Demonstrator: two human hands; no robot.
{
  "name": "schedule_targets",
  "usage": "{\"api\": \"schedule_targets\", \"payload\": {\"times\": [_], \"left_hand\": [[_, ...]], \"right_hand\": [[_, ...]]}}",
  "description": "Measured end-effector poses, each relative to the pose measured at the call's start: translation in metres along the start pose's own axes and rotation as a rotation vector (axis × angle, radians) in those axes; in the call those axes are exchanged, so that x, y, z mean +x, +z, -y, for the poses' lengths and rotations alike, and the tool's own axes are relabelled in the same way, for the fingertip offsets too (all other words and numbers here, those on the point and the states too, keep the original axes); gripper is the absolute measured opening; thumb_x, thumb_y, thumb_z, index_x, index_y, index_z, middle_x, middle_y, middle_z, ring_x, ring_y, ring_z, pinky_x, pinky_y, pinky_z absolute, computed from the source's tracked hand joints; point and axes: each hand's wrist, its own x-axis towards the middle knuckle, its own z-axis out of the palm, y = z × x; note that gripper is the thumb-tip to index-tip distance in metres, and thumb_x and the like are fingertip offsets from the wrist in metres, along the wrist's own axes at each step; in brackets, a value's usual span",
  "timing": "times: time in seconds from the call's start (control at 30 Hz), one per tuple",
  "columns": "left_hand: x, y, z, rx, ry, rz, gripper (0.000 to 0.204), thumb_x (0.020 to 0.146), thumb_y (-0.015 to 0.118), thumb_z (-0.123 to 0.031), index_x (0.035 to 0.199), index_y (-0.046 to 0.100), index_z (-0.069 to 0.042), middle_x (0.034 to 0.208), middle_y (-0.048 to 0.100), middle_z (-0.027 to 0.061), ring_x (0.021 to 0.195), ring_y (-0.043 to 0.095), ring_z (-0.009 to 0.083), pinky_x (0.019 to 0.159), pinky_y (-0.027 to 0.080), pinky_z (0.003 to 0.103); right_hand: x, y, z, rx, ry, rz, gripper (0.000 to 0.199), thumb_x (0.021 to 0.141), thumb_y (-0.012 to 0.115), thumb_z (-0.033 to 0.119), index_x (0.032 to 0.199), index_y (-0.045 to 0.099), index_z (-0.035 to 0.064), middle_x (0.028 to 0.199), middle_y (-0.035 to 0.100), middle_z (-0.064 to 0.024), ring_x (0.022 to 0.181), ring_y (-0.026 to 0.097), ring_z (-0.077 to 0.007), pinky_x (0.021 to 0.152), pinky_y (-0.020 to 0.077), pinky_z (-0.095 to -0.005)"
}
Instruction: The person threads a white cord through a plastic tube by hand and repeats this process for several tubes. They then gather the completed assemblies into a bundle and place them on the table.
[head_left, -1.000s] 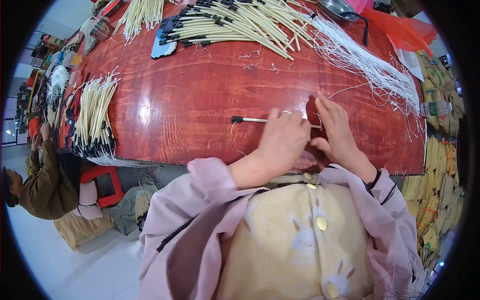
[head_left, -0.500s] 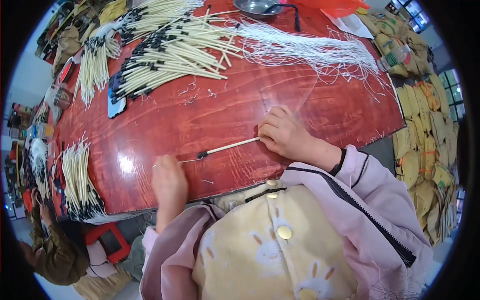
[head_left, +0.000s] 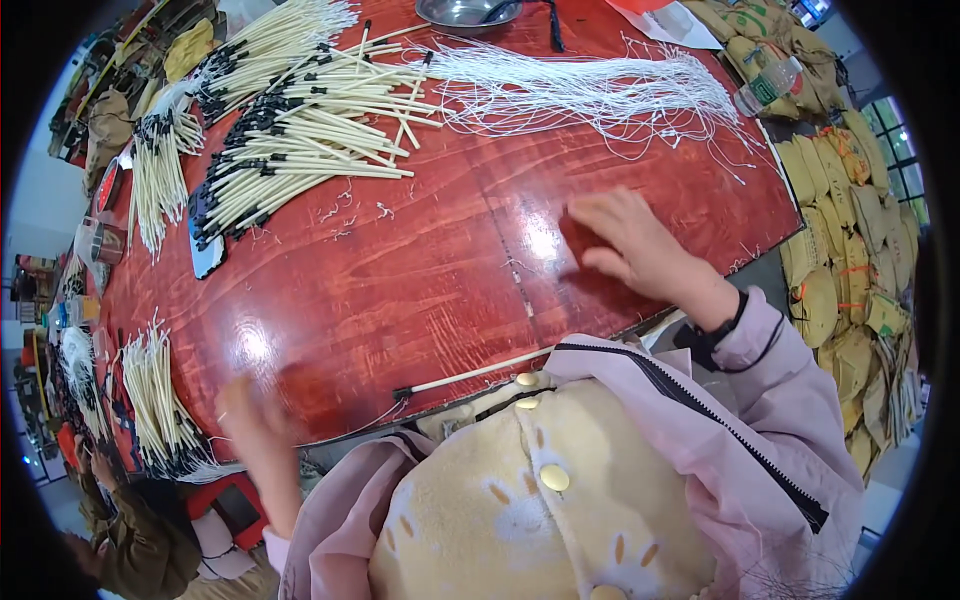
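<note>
Left hand (head_left: 258,420) at eight o'clock, too blurred to tell whether fingers meet, right hand (head_left: 640,248) at two o'clock over the red table (head_left: 400,270), fingers toward ten o'clock, thumb apart, pale black-tipped rod (head_left: 480,370) at six o'clock by the near edge

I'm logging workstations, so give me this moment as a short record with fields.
Surface: glossy red wooden table
Left hand: blurred, at the table's near left; grip unclear
Right hand: open over the table, nothing visibly held
Between hands: slim cream stick with a black end, along the near edge
Far left: pile of cream, black-ended sticks
Far side: bundle of thin white strings; round shiny metal bowl
</note>
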Motion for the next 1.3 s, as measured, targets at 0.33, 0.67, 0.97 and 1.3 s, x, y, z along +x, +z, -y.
{"api": "schedule_targets", "payload": {"times": [0.33,0.67,0.97,1.3], "left_hand": [[0.006,0.038,-0.122,-0.637,0.437,0.651,0.015,0.085,0.071,-0.002,0.100,0.068,-0.004,0.092,0.065,0.0148,0.086,0.066,0.0344,0.078,0.054,0.043],[0.086,0.060,-0.168,-0.520,0.698,0.386,0.028,0.084,0.075,-0.013,0.108,0.062,-0.005,0.102,0.061,0.0155,0.095,0.063,0.0365,0.078,0.054,0.047],[0.126,0.111,-0.178,-0.433,0.307,0.302,0.049,0.083,0.079,-0.016,0.125,0.056,-0.007,0.112,0.061,0.0199,0.093,0.065,0.0433,0.078,0.054,0.050],[0.130,0.117,-0.151,-0.566,0.254,0.152,0.026,0.086,0.077,-0.013,0.108,0.069,-0.003,0.092,0.067,0.0164,0.087,0.069,0.0368,0.074,0.054,0.047]], "right_hand": [[0.064,0.017,-0.068,-0.259,0.224,-0.055,0.068,0.091,0.072,0.035,0.141,0.050,-0.0044,0.151,0.047,-0.0186,0.132,0.046,-0.0374,0.112,0.0379,-0.0467],[0.014,0.023,-0.005,-0.227,0.114,0.027,0.082,0.085,0.072,0.044,0.142,0.047,-0.0093,0.158,0.038,-0.0186,0.137,0.041,-0.0395,0.115,0.0343,-0.0481],[0.000,0.023,0.004,-0.163,0.143,0.034,0.083,0.085,0.072,0.045,0.144,0.047,-0.0078,0.159,0.039,-0.0156,0.137,0.041,-0.0387,0.115,0.0340,-0.0484],[-0.004,0.032,0.001,-0.140,0.156,-0.018,0.084,0.083,0.073,0.045,0.144,0.047,-0.0064,0.159,0.041,-0.0143,0.138,0.041,-0.0377,0.115,0.0346,-0.0476]]}}
